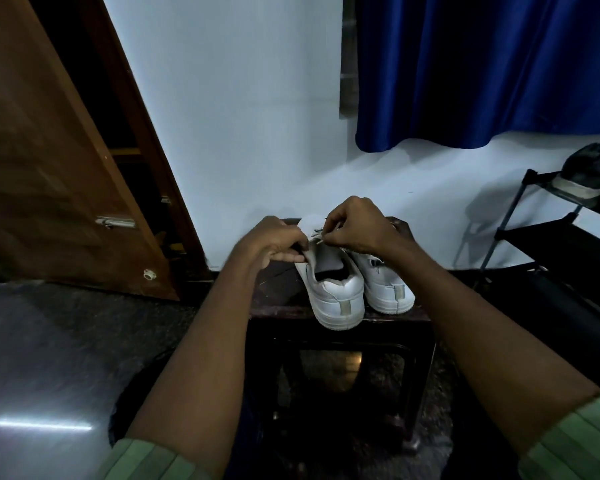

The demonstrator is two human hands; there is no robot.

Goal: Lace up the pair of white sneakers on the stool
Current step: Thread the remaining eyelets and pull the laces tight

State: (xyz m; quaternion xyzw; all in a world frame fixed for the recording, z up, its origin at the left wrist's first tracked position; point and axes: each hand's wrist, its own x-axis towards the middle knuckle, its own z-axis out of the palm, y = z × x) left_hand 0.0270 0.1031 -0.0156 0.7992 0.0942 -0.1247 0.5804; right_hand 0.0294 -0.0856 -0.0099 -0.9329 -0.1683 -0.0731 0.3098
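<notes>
Pinching the lace (318, 233) over the left sneaker (333, 289), both hands' fingers (293, 256) curl tight.

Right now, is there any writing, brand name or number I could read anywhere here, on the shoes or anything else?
None can be read.
Left sneaker: the heel tab is a plain pale strip, with no legible mark.
Right sneaker: the same, a blank-looking heel tab.
Stool, blue curtain, wooden door: no lettering shows.
Shoe on the black rack: too dim and blurred to tell.
</notes>
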